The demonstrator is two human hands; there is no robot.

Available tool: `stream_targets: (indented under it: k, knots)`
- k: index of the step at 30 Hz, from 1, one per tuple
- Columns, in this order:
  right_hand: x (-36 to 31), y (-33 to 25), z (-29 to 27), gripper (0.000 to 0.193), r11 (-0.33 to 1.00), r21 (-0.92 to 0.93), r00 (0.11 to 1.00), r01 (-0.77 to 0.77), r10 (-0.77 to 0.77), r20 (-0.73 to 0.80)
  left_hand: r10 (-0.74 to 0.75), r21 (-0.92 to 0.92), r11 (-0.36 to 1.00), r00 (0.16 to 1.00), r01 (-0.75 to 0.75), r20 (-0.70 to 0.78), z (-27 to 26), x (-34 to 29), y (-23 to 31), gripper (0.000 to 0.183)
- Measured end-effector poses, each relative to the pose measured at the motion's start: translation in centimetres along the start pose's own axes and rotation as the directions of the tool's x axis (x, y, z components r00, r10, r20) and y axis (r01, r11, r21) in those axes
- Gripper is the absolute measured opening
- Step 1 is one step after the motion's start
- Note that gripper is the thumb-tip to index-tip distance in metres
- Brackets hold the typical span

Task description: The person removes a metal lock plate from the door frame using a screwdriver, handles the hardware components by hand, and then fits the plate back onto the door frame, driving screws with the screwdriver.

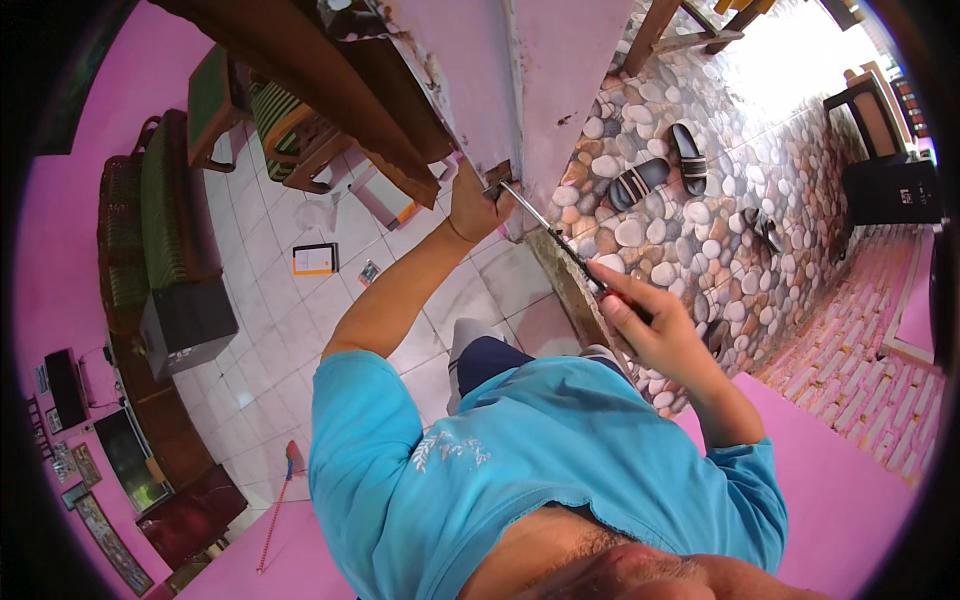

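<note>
My right hand [645, 322] grips the dark handle of a long screwdriver [548, 232], whose thin metal shaft runs up and left to a small metal plate [497, 178] on the edge of a pink door post [520, 90]. My left hand [475, 207] is pressed against that plate, fingers closed on it, right where the screwdriver tip meets it. A brown wooden door [330, 80] hangs just left of the post. My blue shirt fills the lower middle of the view.
White floor tiles [300, 320] lie to the left with a green sofa [165, 210], a wooden chair [290, 130], an orange-edged booklet [314, 258] and a broom [280, 500]. Pebble paving [690, 230] with striped sandals [660, 170] lies right, beyond the doorway.
</note>
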State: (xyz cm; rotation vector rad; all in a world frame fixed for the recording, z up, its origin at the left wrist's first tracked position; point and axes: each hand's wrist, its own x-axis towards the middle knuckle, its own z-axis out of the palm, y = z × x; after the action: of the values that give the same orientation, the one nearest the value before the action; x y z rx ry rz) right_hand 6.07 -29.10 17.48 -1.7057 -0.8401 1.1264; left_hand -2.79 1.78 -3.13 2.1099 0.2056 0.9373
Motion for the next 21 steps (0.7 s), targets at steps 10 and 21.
stream_targets:
  k: [10,21]
  knots:
    - [-0.3,0.4,1.0,0.046,0.959,0.273,0.996,-0.074,0.057,0.07,0.134,0.145,0.982,0.987,-0.12,-0.088,-0.1,0.8,2.3,0.06]
    - [-0.5,1.6,3.1,0.049,0.995,0.004,0.993,0.103,-0.102,-0.066,-0.047,0.129,0.99,0.993,0.062,-0.111,-0.8,0.9,4.1,0.072]
